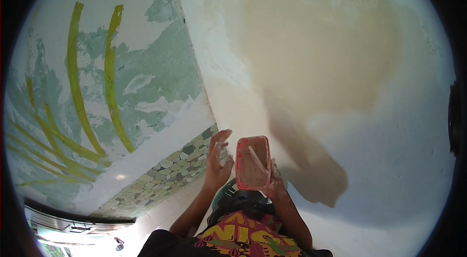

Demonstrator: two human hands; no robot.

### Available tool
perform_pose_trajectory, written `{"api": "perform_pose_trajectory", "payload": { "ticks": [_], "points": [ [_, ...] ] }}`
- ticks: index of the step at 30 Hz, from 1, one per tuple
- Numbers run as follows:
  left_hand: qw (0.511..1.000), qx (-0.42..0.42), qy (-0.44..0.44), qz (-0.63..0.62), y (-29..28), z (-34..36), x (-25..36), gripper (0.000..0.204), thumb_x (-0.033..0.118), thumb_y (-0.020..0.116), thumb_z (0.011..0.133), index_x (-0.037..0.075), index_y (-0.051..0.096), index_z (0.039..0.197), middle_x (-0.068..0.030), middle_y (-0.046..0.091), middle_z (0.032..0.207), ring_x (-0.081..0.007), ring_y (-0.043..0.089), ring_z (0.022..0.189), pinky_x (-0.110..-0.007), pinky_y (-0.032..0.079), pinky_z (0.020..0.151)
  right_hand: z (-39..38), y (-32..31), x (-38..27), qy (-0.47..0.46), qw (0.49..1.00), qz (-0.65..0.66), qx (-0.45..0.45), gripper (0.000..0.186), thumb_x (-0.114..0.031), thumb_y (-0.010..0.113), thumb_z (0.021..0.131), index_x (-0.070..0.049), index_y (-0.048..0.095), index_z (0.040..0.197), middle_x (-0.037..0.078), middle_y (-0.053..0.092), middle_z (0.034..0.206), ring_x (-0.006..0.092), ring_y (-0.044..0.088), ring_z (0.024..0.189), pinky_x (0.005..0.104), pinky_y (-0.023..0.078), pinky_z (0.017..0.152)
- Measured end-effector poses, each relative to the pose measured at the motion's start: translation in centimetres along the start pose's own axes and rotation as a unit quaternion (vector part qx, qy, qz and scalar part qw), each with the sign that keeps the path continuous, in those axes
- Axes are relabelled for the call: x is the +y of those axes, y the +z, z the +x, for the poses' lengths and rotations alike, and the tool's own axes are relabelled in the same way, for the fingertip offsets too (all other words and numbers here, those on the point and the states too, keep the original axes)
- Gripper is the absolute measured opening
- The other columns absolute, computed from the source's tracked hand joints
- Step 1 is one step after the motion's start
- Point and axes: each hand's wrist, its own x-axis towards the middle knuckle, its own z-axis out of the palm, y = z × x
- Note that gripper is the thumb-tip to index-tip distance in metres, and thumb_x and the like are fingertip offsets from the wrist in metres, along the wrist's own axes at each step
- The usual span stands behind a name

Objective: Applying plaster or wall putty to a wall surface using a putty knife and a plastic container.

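My right hand (274, 184) holds a red-rimmed, rectangular plastic tray or tub (254, 179) with a dusty brown face and a pale, narrow bar lying diagonally across it; whether the bar is a loose tool is unclear. My left hand (219, 162) is raised just left of it, fingers apart and slightly curled, holding nothing. Beyond both hands rises a white wall (331, 62) with a beige patch and a shadow cast on it.
The left wall (160, 62) has pale green patches and yellow-green strokes, with a pebble-mosaic band (165, 169) along its bottom. Light floor tiles (170, 206) show below. A dark-framed opening (78, 225) with bright light is at the lower left.
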Motion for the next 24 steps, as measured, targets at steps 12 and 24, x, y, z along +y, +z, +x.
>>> {"api": "perform_pose_trajectory", "payload": {
  "ticks": [12, 24],
  "points": [
    [0.827, -0.412, 0.151, 0.351, 1.9, -0.5, 4.4, 0.047, 0.006, 0.07, 0.069, 0.007, 0.06, 0.115, -0.0111, 0.058, 0.118, -0.0309, 0.057, 0.11, -0.043, 0.046, 0.096, -0.6, -2.7, -0.3, 0.039, 0.999, 0.017, -0.021, 0.051, -0.034, 0.051, 0.098, -0.004, 0.041, 0.139, 0.012, 0.056, 0.13, 0.0243, 0.056, 0.117, 0.0414, 0.045, 0.103],
    [0.945, -0.211, 0.118, 0.219, 5.9, -1.3, 0.9, 0.074, 0.027, 0.08, 0.066, 0.005, 0.049, 0.13, -0.0184, 0.049, 0.134, -0.0367, 0.051, 0.12, -0.047, 0.041, 0.102, -5.4, -1.2, -4.4, -0.065, 0.997, -0.026, -0.011, 0.061, -0.039, 0.054, 0.096, -0.008, 0.036, 0.145, 0.01, 0.047, 0.14, 0.0213, 0.05, 0.125, 0.0369, 0.041, 0.106]
  ]
}}
